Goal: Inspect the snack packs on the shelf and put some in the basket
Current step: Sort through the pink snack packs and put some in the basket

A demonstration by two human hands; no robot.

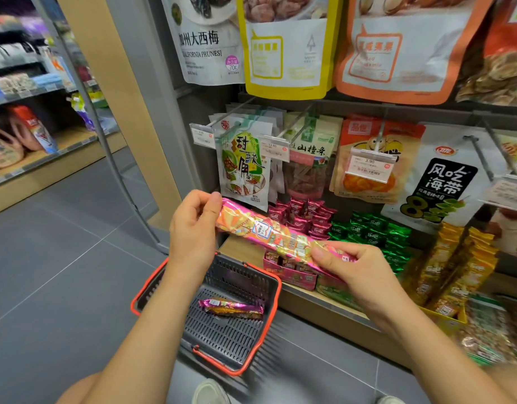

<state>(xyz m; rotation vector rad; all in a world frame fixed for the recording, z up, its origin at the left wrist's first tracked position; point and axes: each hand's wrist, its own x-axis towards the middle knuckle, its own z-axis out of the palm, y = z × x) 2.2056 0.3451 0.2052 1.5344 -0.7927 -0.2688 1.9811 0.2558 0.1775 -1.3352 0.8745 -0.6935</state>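
shop aisle, grey floor (62, 258) tiles underfoot, and a low shelf (324, 306) of small snacks beneath pegs of hanging bags. held up in front of that shelf, above the basket (152, 290) on the floor, is a long pink snack pack (269, 231), slanting between both hands. the left grip (193, 225) pinches its upper end, thumb on the front face and fingers curled behind. the right grip (359, 272) holds the lower end, thumb pressed on the foil and fingers wrapped under. a similar pack (231, 309) already lies on the basket's slatted bottom.

the wrapper is glossy, crinkled foil, so it is likely slick and gives a little under the fingers. the pack's straight line suggests a row of small pieces or a tray inside: light, but liable to crack if bent at the middle. holding it by the ends, or across its width near mid-length with a gentle pinch, looks safest. a hard squeeze would probably dent it. one grip at mid-length should be enough to carry it down and lay it flat beside the other pack.
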